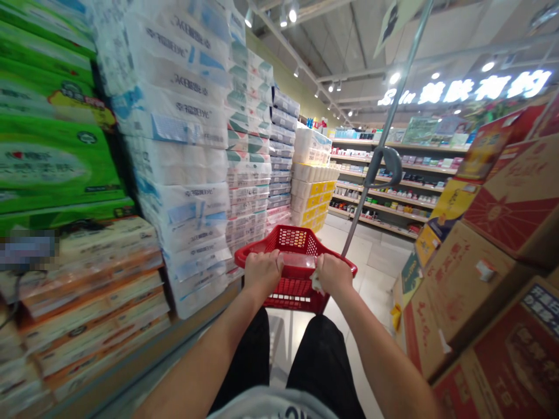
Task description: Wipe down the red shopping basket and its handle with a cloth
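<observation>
A red plastic shopping cart [288, 286] stands right in front of me, with a grid-like basket. My left hand [263, 270] is wrapped round the left part of its handle [297, 260]. Round the right part of the same handle, my right hand [335, 272] is closed too. Something small and whitish, perhaps crumpled tissue [317, 281], shows at the right hand's inner edge; I cannot make out exactly what it is. Little of the basket's inside can be seen past the handle and hands.
Tall stacks of white tissue packs [187, 151] and green packs [48, 145] line the left. Cardboard boxes [463, 285] are piled on the right. A grey metal pole [356, 224] rises by the cart's right side. Stocked shelves [393, 180] stand across the far end of the tiled floor [371, 291].
</observation>
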`<state>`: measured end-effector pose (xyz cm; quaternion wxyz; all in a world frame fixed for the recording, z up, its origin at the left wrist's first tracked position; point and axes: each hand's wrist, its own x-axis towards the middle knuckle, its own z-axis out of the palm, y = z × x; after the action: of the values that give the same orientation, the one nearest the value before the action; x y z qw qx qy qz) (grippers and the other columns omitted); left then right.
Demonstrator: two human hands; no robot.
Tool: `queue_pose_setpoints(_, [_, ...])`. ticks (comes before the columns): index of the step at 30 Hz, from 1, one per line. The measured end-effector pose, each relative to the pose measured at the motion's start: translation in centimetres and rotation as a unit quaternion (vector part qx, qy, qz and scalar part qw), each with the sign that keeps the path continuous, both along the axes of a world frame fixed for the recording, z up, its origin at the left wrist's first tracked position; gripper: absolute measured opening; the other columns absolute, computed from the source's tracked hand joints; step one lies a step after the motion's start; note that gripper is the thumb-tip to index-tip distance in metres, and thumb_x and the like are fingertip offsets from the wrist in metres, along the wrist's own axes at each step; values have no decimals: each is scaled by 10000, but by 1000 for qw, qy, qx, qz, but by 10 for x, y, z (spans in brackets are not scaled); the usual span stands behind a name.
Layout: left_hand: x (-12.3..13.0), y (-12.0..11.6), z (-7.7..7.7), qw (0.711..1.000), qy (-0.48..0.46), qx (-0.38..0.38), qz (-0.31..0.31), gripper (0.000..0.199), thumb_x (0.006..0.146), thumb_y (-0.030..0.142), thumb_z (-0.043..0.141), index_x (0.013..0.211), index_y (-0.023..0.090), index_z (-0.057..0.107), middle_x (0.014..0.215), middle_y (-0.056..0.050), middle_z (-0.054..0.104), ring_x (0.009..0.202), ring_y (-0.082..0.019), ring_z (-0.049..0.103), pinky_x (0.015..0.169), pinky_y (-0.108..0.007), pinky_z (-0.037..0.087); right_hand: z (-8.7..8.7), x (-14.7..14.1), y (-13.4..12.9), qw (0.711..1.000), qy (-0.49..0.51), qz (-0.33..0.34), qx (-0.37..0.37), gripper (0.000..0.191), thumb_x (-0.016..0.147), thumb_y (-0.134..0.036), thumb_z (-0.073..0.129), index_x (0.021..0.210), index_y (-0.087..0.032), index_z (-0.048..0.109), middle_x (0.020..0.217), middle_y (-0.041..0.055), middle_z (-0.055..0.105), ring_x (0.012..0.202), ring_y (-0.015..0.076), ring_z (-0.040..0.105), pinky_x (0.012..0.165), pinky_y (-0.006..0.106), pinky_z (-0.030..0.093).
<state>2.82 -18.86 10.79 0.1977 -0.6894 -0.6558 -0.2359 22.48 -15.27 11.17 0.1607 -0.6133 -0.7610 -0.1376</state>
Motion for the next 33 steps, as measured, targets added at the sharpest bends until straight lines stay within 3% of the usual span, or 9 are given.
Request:
queue_pose_setpoints(2, [0, -1, 1, 1000, 1, -3, -3, 385, 949, 317, 256, 1026, 182, 608, 872, -98, 696, 842, -248, 625, 773, -387, 350, 14, 3, 10, 996, -37, 33, -72, 211, 873, -214, 454, 853, -151, 655, 882, 116, 687, 815, 218, 654, 697, 286, 432])
queue_pose_setpoints(5, [-1, -2, 1, 1000, 5, -6, -3, 401, 955, 327, 238, 978, 180, 611, 839, -96, 693, 813, -246, 627, 753, -381, 350, 21, 3, 13, 994, -46, 42, -92, 174, 847, -205, 496, 846, -158, 663, 863, 109, 694, 810, 219, 664, 681, 277, 439])
queue_pose_setpoints(11, [-3, 0, -2, 1000, 18, 10, -9, 363, 944, 315, 272, 992, 191, 610, 829, -88, 689, 796, -260, 622, 730, -388, 348, 0, -4, -9, 999, 23, -22, 43, 452, 987, -322, 228, 903, -156, 640, 888, 115, 686, 850, 213, 660, 757, 304, 445])
queue_pose_setpoints(15, [-4, 1, -3, 1000, 20, 15, -11, 348, 939, 310, 291, 1004, 195, 613, 832, -86, 690, 790, -263, 622, 725, -388, 349, 13, 1, 5, 998, -37, 23, -55, 270, 924, -250, 403, 866, -153, 648, 873, 113, 691, 796, 213, 667, 679, 278, 440])
queue_pose_setpoints(18, [-4, 1, -3, 1000, 21, 17, -11, 358, 942, 316, 284, 1007, 197, 615, 816, -84, 689, 786, -267, 623, 724, -391, 351, 18, 4, 13, 995, -52, 39, -78, 144, 849, -216, 525, 812, -153, 650, 838, 102, 690, 781, 209, 666, 663, 263, 430])
queue_pose_setpoints(20, [-4, 1, -3, 1000, 20, 18, -9, 361, 943, 317, 283, 1023, 198, 614, 819, -83, 690, 788, -266, 623, 731, -391, 353, 12, 2, 8, 998, -38, 17, -55, 198, 887, -234, 468, 852, -152, 645, 842, 104, 686, 784, 208, 661, 672, 271, 430])
queue_pose_setpoints(25, [-4, 2, -4, 1000, 21, 15, -11, 356, 942, 310, 291, 1036, 191, 612, 840, -86, 691, 795, -261, 619, 737, -393, 349, -7, -3, -10, 995, 34, -24, 90, 408, 977, -296, 261, 865, -162, 630, 849, 98, 676, 834, 206, 645, 771, 306, 424])
queue_pose_setpoints(30, [-4, 1, -3, 1000, 22, 13, -10, 375, 946, 316, 279, 1072, 185, 606, 843, -95, 691, 801, -258, 616, 732, -392, 344, 12, 4, 8, 997, -34, 33, -54, 199, 877, -228, 466, 836, -163, 650, 872, 109, 690, 793, 210, 653, 694, 287, 426])
queue_pose_setpoints(33, [-4, 1, -2, 1000, 20, 14, -10, 389, 949, 318, 264, 1060, 182, 610, 829, -98, 688, 794, -257, 615, 727, -391, 342, 11, 3, 8, 997, -34, 33, -53, 185, 866, -231, 484, 821, -167, 651, 842, 100, 688, 777, 217, 650, 690, 296, 427])
